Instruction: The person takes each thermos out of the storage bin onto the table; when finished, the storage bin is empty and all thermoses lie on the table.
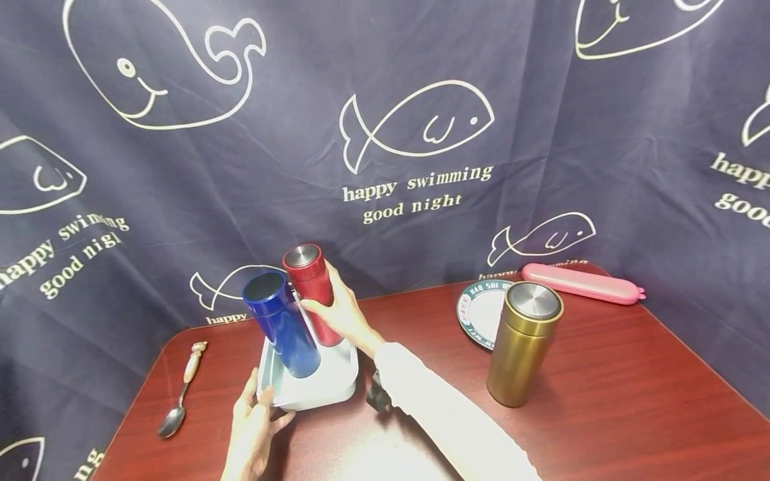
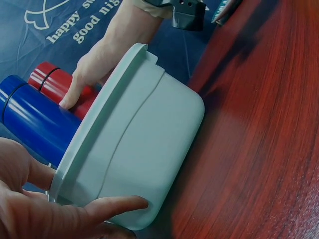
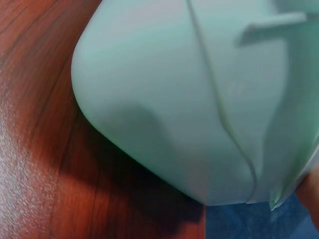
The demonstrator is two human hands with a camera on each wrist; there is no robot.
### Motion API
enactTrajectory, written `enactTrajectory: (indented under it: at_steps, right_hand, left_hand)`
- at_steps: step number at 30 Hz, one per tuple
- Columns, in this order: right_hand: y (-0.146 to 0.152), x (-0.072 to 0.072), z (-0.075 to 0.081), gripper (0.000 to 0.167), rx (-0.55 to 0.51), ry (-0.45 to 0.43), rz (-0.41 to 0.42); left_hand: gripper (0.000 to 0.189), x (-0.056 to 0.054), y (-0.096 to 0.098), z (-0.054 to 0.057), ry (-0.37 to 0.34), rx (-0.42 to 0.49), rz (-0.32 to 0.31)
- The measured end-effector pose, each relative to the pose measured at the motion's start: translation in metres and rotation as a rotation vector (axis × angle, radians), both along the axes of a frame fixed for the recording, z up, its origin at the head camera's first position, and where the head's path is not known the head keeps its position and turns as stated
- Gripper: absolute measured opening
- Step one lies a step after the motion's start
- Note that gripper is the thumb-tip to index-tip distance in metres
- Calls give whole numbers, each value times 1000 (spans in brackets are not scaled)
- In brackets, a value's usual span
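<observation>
My left hand [image 1: 250,427] grips the near left side of a pale green plastic basin [image 1: 321,399], thumb and fingers on its wall and rim. In the left wrist view the thumb lies along the outside of the basin [image 2: 144,134]. A blue thermos [image 1: 290,337] with a dark lid leans in the basin. Beside and behind it is a red thermos [image 1: 308,272] with a silver-topped lid, also in the basin. My right hand [image 1: 343,310] holds the red thermos around its body from the right. The right wrist view shows mostly the basin wall [image 3: 149,99].
A gold thermos [image 1: 519,364] stands upright right of the basin, in front of a round plate [image 1: 472,319] with a patterned rim. A pink long case [image 1: 580,283] lies behind. At the left lies a spoon [image 1: 180,401]. A dark printed curtain [image 1: 415,247] borders the table's back.
</observation>
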State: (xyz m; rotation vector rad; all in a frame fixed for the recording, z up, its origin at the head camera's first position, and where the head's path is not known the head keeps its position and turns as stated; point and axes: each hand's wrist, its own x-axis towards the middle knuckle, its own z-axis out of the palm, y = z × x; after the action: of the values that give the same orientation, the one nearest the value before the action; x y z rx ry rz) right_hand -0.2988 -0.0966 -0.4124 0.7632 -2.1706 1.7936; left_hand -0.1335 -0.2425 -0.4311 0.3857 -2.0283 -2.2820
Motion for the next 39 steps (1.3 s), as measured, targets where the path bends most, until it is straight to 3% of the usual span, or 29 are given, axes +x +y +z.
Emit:
enactTrajectory:
  at_steps: [8,20,29,39]
  right_hand:
    - [3,7,7,85,-44,14,-24]
    - [20,29,45,79,-152,54,-102]
    - [55,58,73,72,-305,109,-46]
    - [102,95,77,73,-296,90,-153]
  left_hand:
    - [60,0,2,2,2,2,4]
    - [61,0,1,0,2,-14,5]
    - [61,-1,-2,-4,-9,-19,3]
    - [62,0,-3,-4,-15,-19,-9]
